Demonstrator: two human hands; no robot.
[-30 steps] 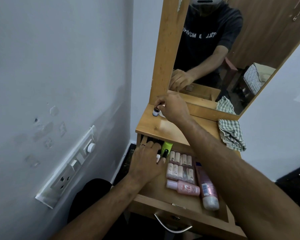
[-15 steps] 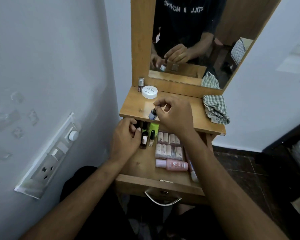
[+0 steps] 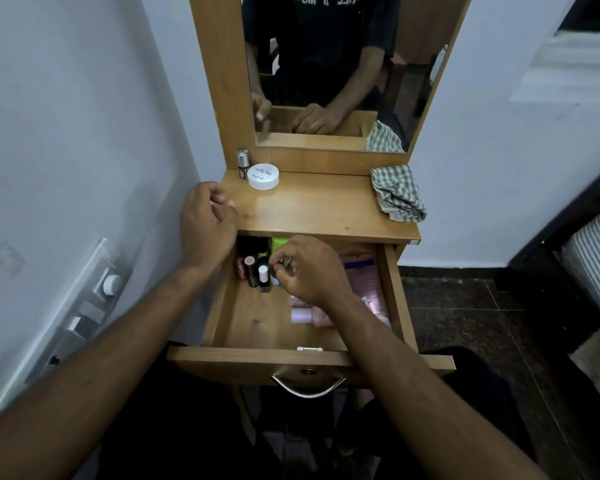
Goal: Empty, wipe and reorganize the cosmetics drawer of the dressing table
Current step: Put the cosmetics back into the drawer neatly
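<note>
Grip, right hand: the right hand [image 3: 309,268] is being held low inside the open drawer, fingers curled; something small seems to be being pinched at the fingertips [image 3: 279,263], but what it is cannot be told.
Grip, left hand: the left hand [image 3: 207,226] is being held over the left front corner of the wooden dressing-table top [image 3: 319,209], fingers loosely curled; whether anything is being held cannot be told.
Task object: the light wooden pull-out cosmetics drawer [image 3: 257,323] is being kept open below the top, and it is far from emptied.
Drawer contents: dark upright small bottles and tubes [image 3: 253,268] are being crowded in the back left corner; pink bottles and packets [image 3: 371,289] are lying at the right, partly hidden by the right forearm.
Already on top: a round white lidded jar [image 3: 263,176] and a small silver-capped bottle [image 3: 243,163] are standing together at the back left.
Cloth: a green-and-white checked cloth [image 3: 397,194] is lying crumpled on the right of the top, apparently unused.
Step in hand: emptying is judged to be in progress; wiping is not yet begun.
Next move: a small item would need to be lifted clear of its upright neighbours without toppling them, then set on the top.
</note>
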